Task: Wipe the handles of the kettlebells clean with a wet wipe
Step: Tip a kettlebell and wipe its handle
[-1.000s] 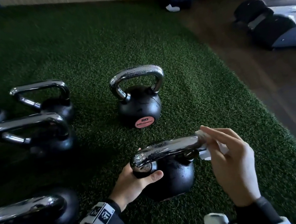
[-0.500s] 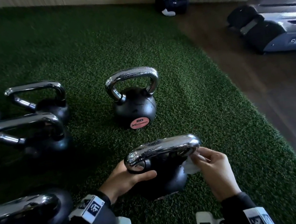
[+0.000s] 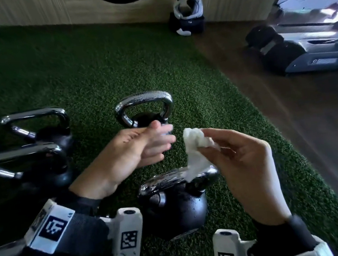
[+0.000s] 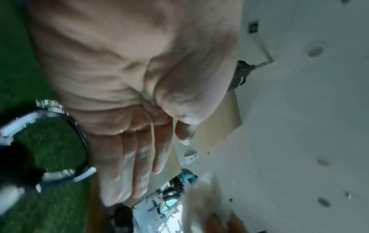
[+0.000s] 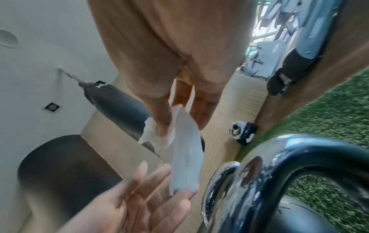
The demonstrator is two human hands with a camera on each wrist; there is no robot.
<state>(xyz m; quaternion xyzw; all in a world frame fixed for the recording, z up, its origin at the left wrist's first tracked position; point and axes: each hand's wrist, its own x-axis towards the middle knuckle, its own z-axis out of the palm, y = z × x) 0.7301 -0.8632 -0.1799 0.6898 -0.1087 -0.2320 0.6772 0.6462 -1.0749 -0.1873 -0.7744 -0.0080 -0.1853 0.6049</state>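
A black kettlebell (image 3: 174, 211) with a wet chrome handle (image 3: 166, 182) stands on the green turf right in front of me. My right hand (image 3: 239, 161) is raised above its handle and pinches a crumpled white wet wipe (image 3: 196, 143); the wipe's tail hangs down onto the handle. In the right wrist view the wipe (image 5: 183, 149) dangles from the fingertips (image 5: 163, 126) beside the chrome handle (image 5: 279, 165). My left hand (image 3: 143, 148) hovers with straight fingers just left of the wipe, holding nothing. A second kettlebell (image 3: 144, 111) stands behind the hands.
More kettlebells (image 3: 37, 149) are lined up on the turf at the left. A treadmill (image 3: 308, 53) stands on the wooden floor at the right. A small dark bag (image 3: 187, 15) sits against the wooden back wall. A punching bag (image 5: 111, 102) hangs overhead.
Both hands have lifted off the near kettlebell. The left hand let go of the handle and rose toward the wipe; the right hand pulled the wipe up from the handle's right end.
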